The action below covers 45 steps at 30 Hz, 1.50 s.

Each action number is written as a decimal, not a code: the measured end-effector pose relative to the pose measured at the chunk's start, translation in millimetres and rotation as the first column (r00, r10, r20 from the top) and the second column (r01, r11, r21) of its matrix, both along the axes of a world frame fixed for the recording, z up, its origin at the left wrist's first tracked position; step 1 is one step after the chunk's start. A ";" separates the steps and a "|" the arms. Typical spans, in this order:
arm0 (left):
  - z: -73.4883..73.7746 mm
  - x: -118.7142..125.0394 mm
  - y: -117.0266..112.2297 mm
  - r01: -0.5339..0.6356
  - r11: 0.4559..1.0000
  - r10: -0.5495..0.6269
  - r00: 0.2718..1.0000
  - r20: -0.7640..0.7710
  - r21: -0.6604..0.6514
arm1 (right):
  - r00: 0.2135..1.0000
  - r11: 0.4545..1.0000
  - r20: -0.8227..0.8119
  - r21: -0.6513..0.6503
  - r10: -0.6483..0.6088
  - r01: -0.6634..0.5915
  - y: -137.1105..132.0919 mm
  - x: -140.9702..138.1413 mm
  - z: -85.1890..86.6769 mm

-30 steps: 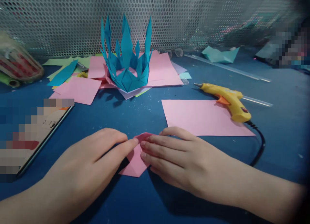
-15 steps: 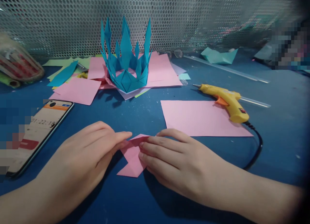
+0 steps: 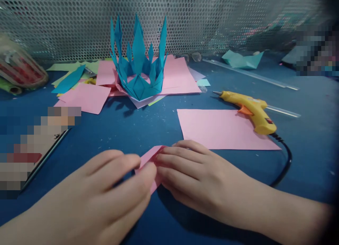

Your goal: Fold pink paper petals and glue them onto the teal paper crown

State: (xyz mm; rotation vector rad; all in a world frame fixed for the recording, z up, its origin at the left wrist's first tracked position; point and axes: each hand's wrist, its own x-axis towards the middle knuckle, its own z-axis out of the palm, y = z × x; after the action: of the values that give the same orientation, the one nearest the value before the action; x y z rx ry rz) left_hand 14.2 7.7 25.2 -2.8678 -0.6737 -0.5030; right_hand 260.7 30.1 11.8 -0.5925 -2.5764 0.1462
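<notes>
Between my hands lies a small folded piece of pink paper on the blue table, partly covered by fingers. My left hand pinches its left edge between thumb and forefinger; it is slightly blurred. The fingers of my right hand press down on the paper's right side, holding it against the table. Just beyond the right hand a flat pink sheet lies with a yellow glue gun resting across its right end.
A blue folded-paper crown stands at the back on pink sheets. A phone, partly pixelated, lies at left. Behind it are a clear jar and a blue paper strip. Glue sticks and a folded teal paper lie back right.
My left hand has moved right and closer, its fingers now over the paper's lower left part. The left edge of the paper is lifted or folded over. My right hand has stayed nearly still.
</notes>
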 end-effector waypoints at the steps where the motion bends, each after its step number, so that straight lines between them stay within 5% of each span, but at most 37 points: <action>1: 1.6 1.6 1.1 0.041 0.999 -0.040 0.998 -0.045 0.018 | 1.000 1.000 -0.004 -0.012 0.006 -0.007 0.5 0.7 0.1; 7: 3.2 3.3 2.4 0.035 0.998 -0.026 0.988 -0.154 0.053 | 1.000 1.000 -0.014 -0.030 0.003 -0.004 3.3 2.4 0.0; 16: -10.0 -3.6 -8.6 -0.083 0.985 0.093 0.994 -0.057 0.150 | 1.000 1.000 -0.016 -0.013 -0.011 0.011 2.0 1.4 0.2; 26: -6.7 0.6 -14.7 -0.042 0.968 0.076 0.989 -0.130 0.249 | 1.000 1.000 -0.014 -0.009 -0.025 0.025 2.1 -1.2 -1.7; 45: -12.1 6.5 -20.6 -0.078 0.968 0.100 0.992 -0.080 0.239 | 0.999 0.998 0.018 -0.047 -0.034 0.035 -5.3 -1.7 -2.5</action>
State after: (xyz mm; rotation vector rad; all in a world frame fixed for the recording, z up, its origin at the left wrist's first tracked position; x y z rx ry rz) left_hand 20.7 -12.9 13.1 -2.6079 -0.6751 -0.4064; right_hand 259.0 24.8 9.4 -0.6582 -2.5839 0.1917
